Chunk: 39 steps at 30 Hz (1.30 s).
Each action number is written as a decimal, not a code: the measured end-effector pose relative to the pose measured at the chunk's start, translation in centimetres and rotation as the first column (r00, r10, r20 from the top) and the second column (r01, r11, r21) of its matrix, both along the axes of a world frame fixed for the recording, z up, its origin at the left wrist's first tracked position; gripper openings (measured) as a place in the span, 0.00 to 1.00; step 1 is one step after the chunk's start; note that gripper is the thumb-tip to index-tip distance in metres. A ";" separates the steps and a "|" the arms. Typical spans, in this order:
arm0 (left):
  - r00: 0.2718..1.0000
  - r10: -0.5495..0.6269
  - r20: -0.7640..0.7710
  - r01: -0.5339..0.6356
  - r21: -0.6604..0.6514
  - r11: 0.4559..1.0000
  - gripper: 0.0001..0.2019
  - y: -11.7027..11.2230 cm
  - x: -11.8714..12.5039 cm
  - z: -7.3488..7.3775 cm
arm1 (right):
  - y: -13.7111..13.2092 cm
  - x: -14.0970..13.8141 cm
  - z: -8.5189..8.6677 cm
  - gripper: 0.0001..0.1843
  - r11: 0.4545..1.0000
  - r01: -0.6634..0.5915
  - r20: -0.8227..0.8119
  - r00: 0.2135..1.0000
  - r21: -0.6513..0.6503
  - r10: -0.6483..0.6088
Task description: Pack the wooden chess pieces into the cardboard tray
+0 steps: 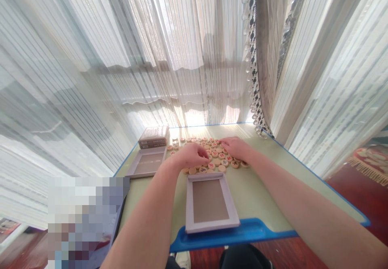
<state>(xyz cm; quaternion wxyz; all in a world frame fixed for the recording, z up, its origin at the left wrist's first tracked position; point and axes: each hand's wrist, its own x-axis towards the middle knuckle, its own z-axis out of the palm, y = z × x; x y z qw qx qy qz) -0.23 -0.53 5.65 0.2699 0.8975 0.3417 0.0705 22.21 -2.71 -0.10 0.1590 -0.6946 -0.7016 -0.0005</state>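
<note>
Round wooden Chinese chess pieces [215, 154] with red or black characters lie spread in a loose cluster on the table. My left hand [190, 157] is over the left part of the cluster, its fingers bent and apart and its fingertips close to the pieces; no held piece shows. Reaching in from the right, my right hand [237, 147] rests with outstretched fingers at the cluster's right edge. An open white box tray [190, 204] with a grey-brown bottom stands right in front of the pieces, between my forearms.
A second shallow box part [131, 171] lies at the left, below a stack of brown boxes [154, 136]. The pale green table [257, 198] has a blue rim [209, 240] with a raised tray edge nearest me. Sheer curtains [194, 79] hang behind it.
</note>
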 end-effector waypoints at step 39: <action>0.950 0.124 0.286 -0.170 0.142 0.975 0.08 1.0 1.2 -2.6 | -3.7 -3.4 4.3 0.11 0.990 -0.039 -0.551 0.828 0.135 0.107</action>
